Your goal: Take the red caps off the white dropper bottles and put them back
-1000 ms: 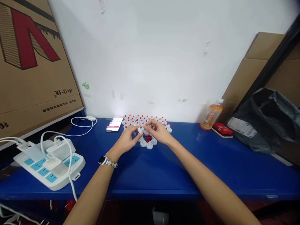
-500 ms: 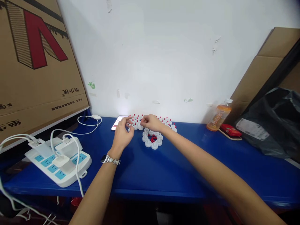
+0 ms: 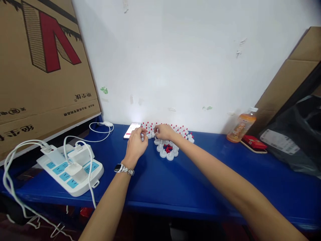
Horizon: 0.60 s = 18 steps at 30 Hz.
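Note:
Several white plastic nozzle caps [image 3: 170, 156] without red tips form a ring on the blue table, around a small pile of red tips [image 3: 167, 148]. Behind them stand more white caps fitted with red tips [image 3: 184, 130]. My right hand [image 3: 165, 132] reaches over the ring from the right, thumb and fingertips pinched together among the caps; what they hold is too small to make out. My left hand [image 3: 137, 143], with a watch on its wrist, hovers at the left of the caps. Its fingers are curved, with a gap between thumb and fingers.
A lit phone [image 3: 128, 134] lies behind my left hand. A white power strip [image 3: 75, 190] with plugs and cables sits at left, before a large cardboard box [image 3: 50, 90]. At right are an orange drink bottle [image 3: 242, 127], a red box [image 3: 254, 142] on a phone, and a dark plastic bag [image 3: 301, 134].
The whole view has shifted, so things appear slightly further right. My left fingers have curled a little closer together. My right hand stays pinched among the caps.

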Each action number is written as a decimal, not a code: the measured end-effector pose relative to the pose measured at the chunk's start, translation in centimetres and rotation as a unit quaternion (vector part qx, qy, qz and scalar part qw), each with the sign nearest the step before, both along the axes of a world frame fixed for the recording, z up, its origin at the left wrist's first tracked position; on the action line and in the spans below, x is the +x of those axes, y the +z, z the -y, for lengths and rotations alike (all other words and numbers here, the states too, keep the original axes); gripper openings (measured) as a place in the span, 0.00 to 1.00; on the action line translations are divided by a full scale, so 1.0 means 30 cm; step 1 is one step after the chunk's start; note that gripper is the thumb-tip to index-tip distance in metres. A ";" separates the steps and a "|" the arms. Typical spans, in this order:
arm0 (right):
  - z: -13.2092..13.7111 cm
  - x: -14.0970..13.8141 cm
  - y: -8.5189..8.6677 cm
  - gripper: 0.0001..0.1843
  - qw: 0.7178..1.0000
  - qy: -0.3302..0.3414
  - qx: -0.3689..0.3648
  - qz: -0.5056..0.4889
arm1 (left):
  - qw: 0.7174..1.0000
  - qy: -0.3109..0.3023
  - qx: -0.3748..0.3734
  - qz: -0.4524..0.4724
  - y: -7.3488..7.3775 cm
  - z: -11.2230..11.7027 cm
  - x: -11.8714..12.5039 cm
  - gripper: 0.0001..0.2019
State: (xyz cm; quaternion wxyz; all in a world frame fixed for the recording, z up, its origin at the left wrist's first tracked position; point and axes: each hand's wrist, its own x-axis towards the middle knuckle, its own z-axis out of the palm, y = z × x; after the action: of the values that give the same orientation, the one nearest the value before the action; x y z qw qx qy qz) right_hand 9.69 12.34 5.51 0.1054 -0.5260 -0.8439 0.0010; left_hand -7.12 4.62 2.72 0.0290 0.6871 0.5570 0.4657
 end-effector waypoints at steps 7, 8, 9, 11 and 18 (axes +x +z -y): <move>-0.023 -0.020 -0.006 0.09 1.000 0.007 -0.002 0.031 | 1.000 0.000 -0.020 -0.021 -0.001 0.002 0.006 0.08; -0.023 -0.019 -0.005 0.08 0.999 0.011 0.001 0.030 | 1.000 -0.002 -0.021 -0.021 -0.002 0.000 0.005 0.08; -0.022 -0.015 -0.003 0.08 0.999 0.016 0.004 0.029 | 1.000 -0.005 -0.020 -0.021 -0.004 -0.003 0.004 0.08; -0.014 0.001 0.006 0.08 0.999 0.030 0.010 0.018 | 1.000 -0.018 -0.008 -0.020 -0.009 -0.008 0.001 0.08; 0.121 0.116 0.041 0.05 0.980 0.124 0.073 -0.140 | 0.985 -0.168 0.039 -0.009 -0.006 0.005 0.036 0.17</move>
State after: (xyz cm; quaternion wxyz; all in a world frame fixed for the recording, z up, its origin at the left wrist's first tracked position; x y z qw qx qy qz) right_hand 13.16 8.69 6.75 0.2595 -0.4030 -0.8773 0.0255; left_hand -6.04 4.47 2.54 0.0754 0.7755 0.4156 0.4692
